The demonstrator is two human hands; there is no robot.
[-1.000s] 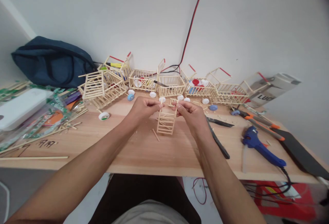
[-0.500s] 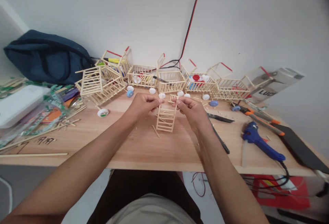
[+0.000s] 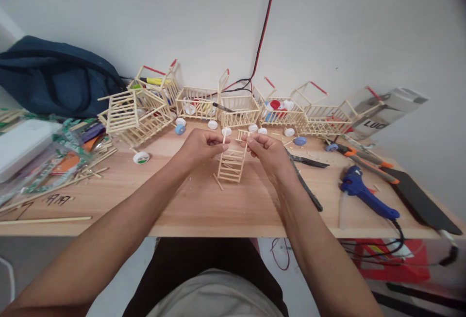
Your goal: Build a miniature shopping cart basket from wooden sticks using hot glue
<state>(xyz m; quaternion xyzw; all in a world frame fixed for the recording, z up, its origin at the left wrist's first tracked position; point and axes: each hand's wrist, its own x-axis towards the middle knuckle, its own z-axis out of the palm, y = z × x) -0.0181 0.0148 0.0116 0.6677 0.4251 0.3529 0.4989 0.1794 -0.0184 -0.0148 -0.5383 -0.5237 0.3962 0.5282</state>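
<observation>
Between my hands is a small ladder-like wooden stick frame (image 3: 231,165), its lower rungs tilted down toward me over the table. My left hand (image 3: 207,146) pinches the upper end of its left rail between thumb and fingers. On the other side, my right hand (image 3: 265,149) grips the upper part of the right rail. A loose short stick (image 3: 218,182) lies on the wood just left of the frame. Some short stick pieces (image 3: 241,136) show behind the frame near my right fingertips; whether they are joined to it I cannot tell.
Several stick-built carts (image 3: 240,111) with bottle-cap wheels line the wall. At right lie a blue glue gun (image 3: 367,193), orange-handled pliers (image 3: 374,164), black-handled cutters (image 3: 309,188) and a dark flat slab (image 3: 422,200). A blue bag (image 3: 61,76), a white box (image 3: 27,147) and loose sticks fill the left.
The camera view has shifted slightly, so everything sits a little further left and mostly higher. Both hands keep the same grip on the stick frame.
</observation>
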